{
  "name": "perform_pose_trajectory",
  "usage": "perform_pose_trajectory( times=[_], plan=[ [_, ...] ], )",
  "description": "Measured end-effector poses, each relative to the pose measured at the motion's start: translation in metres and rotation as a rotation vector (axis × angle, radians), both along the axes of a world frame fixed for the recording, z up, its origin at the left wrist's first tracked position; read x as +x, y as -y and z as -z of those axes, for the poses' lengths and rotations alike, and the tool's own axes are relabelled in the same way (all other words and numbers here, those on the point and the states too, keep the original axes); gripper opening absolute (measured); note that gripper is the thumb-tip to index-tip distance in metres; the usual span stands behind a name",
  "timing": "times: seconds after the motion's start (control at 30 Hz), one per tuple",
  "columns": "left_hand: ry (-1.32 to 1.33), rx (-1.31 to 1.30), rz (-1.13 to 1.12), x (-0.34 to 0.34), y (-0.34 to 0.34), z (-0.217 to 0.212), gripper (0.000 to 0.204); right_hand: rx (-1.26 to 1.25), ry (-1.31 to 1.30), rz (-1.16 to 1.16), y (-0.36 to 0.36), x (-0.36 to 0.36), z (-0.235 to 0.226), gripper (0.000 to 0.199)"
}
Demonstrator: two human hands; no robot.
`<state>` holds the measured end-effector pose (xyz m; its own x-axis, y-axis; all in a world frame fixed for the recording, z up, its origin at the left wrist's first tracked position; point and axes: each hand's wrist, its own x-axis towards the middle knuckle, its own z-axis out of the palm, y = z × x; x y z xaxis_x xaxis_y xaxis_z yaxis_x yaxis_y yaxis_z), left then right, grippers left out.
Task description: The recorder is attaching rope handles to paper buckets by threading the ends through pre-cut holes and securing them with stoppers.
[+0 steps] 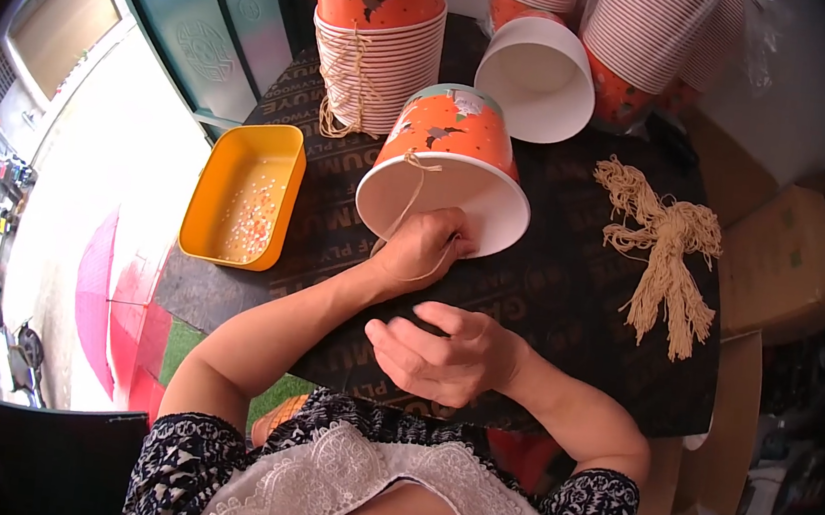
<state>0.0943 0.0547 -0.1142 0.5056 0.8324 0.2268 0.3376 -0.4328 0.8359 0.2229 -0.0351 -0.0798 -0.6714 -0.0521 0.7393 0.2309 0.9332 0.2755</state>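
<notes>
An orange patterned paper bucket lies tipped on the table, its white mouth facing me. A beige cord is fastened at the top of its rim and runs down to my left hand. That hand is closed at the lower right of the mouth, its fingertips partly hidden inside, with a loop of cord beside it. Closer to my body, my right hand hovers over the table edge. Its fingers are loosely bent and apart, and nothing shows in them.
At left stands a yellow tray with small bits inside. A stack of buckets is behind it; another bucket lies beyond mine, near wrapped stacks. A cord bundle lies at right, beside cardboard boxes.
</notes>
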Motion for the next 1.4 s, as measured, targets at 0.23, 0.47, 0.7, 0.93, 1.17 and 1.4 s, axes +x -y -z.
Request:
perform_pose_trajectory(
  times=[0.23,0.47,0.7,0.93,1.17,1.4],
  plan=[
    [0.119,-0.009,0.027,-0.004,-0.001,0.005,0.007,-0.541,-0.399,0.32,-0.03,0.024,0.021,0.01],
    [0.119,-0.252,0.047,-0.009,-0.003,-0.006,0.004,-0.658,-0.401,0.667,-0.044,0.033,0.032,0.012],
    [0.149,-0.217,-0.016,-0.008,-0.001,-0.006,0.002,-0.597,-0.354,0.636,-0.054,0.037,0.042,0.021],
    [0.112,-0.126,0.0,-0.01,-0.003,0.006,0.002,-0.784,-0.281,0.652,-0.049,0.03,0.035,0.025],
    [0.123,-0.131,0.007,-0.009,-0.001,0.004,0.002,-0.758,-0.298,0.611,-0.053,0.033,0.04,0.011],
    [0.095,0.121,0.039,-0.009,-0.007,0.013,0.003,-0.734,-0.264,0.651,-0.053,0.033,0.043,0.006]
  ],
)
